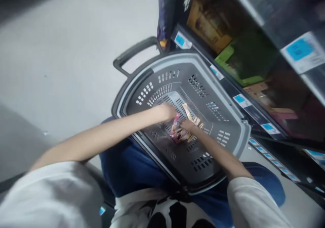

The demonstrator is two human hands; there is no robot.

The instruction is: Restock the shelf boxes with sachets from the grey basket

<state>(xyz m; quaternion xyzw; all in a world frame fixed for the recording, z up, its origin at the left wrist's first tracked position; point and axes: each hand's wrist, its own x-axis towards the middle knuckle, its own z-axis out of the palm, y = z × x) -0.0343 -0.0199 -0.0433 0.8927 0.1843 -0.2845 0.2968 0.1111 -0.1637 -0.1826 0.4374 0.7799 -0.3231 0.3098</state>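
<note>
A grey plastic shopping basket (228, 119) sits on the floor in front of my knees. Both my arms reach down into it. My left hand (166, 112) rests at the basket's bottom, its fingers curled on a pink packet (175, 128). My right hand (189, 125) lies just right of it, closed on several small pink and orange packets (190, 114) lying on the basket floor. The picture is blurred, so the fingers are hard to make out.
The basket's dark handle (134, 52) sticks out toward the pale floor (63, 52). Store shelves (248, 62) with boxed goods and blue price tags (299, 50) run along the right side, close to the basket's edge.
</note>
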